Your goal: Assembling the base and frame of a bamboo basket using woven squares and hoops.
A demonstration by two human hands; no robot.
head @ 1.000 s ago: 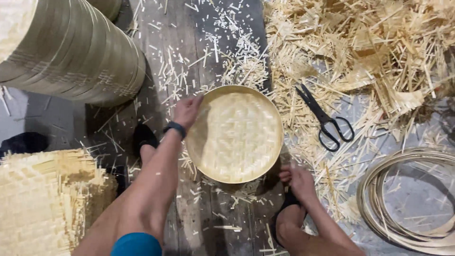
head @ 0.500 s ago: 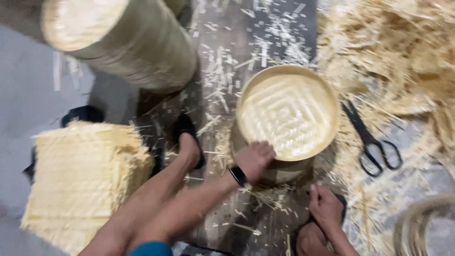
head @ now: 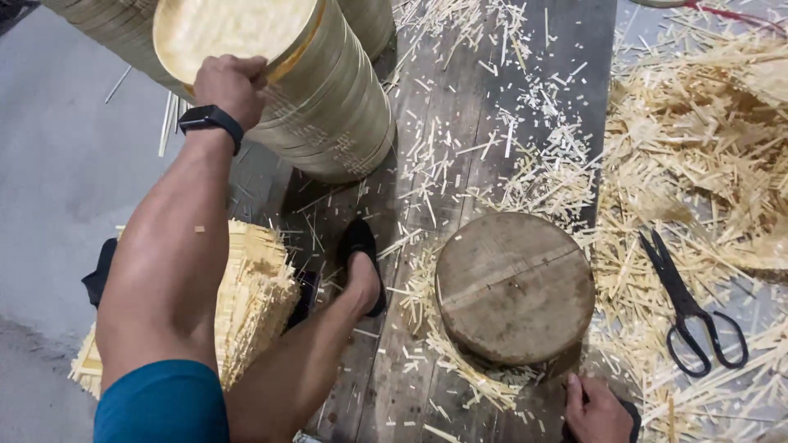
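The round woven bamboo tray [head: 234, 33] sits at the top left, on the end of a long stack of like trays [head: 328, 115] that lies tilted across the plank floor [head: 492, 107]. Below it, a flat pile of woven bamboo mats [head: 254, 303] lies beside your foot in a black slipper [head: 361, 262]. A round wooden block [head: 515, 287] stands to the right, ringed by bamboo slivers [head: 698, 148], with black scissors [head: 689, 308] lying just past it. Your left hand [head: 230, 86], with a black watch [head: 209, 119] at the wrist, has its fingers curled over the tray's near rim, gripping it. Your right hand [head: 595, 410] rests near the block's lower edge, well apart from the tray; you cannot tell whether it holds anything.
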